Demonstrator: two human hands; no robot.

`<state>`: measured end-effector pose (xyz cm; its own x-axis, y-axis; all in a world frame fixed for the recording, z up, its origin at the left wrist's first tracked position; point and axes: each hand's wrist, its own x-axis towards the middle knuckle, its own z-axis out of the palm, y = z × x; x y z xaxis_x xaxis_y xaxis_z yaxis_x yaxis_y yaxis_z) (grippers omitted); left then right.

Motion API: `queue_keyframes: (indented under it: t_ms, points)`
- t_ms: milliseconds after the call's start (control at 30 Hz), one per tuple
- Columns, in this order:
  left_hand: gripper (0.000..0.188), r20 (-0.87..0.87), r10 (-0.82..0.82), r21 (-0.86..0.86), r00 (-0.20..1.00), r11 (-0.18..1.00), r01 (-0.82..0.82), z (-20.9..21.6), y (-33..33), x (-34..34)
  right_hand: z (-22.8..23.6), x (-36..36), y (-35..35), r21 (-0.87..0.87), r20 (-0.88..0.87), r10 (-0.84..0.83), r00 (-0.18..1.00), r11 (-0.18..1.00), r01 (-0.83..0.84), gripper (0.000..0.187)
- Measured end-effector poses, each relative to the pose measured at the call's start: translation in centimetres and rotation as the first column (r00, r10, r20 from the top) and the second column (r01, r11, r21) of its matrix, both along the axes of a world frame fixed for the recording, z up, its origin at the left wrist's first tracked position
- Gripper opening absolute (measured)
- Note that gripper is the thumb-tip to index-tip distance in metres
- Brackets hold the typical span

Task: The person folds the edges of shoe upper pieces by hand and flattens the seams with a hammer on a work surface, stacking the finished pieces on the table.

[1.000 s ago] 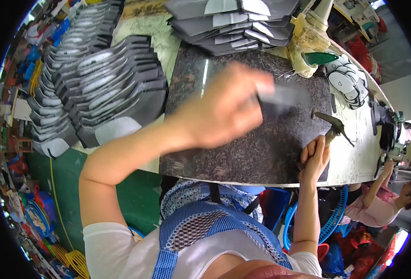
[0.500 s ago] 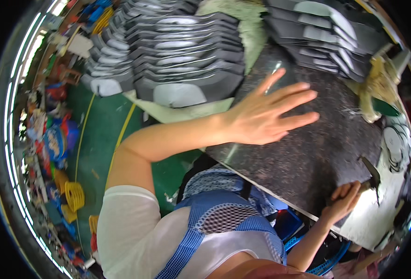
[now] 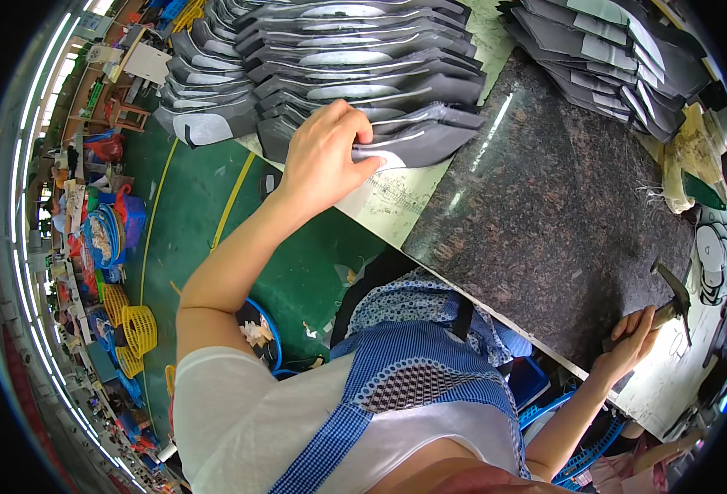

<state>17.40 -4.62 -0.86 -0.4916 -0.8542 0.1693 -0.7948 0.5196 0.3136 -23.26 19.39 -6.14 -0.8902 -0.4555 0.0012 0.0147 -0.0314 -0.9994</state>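
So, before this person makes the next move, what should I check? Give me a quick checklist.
1. Right hand has a hold on the dark metal hammer: ok, fingers curled round its handle.
2. Left hand has reached the overlapping dark grey, white-patched pieces: ok, thumb and fingers touch the front of the row.
3. Only one piece between the left fingers: cannot tell, the hand covers the edges.
4. Hammer well apart from the left hand: ok, the dark speckled stone slab lies between them.
5. Both hands free: not ok, the right one is occupied.
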Motion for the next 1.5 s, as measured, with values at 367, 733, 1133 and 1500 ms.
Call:
queue_keyframes:
  t_ms: [367,733,1133,1500]
  points:
    - [0.032,-0.035,-0.527,0.431,0.849,0.759,0.489,2.9,2.4,3.8,3.8,6.7,-5.3,0.204,-0.259,0.475,0.841,0.878,-0.433,0.021]
    - [0.021,-0.545,-0.257,0.172,0.798,0.897,0.406,4.0,2.6,10.4,3.4,16.9,-19.6,0.418,-0.563,0.711,0.422,0.685,-0.597,0.048]
    - [0.054,-0.685,0.473,0.632,0.555,0.764,0.129,9.6,2.5,14.8,2.5,15.2,-17.3,-0.008,-0.518,0.543,0.661,0.769,-0.639,0.041]
    - [0.043,-0.693,-0.505,0.649,0.514,-0.126,0.751,0.4,4.3,-18.2,6.5,7.8,-0.7,0.141,0.161,0.431,0.888,0.880,-0.453,0.038]
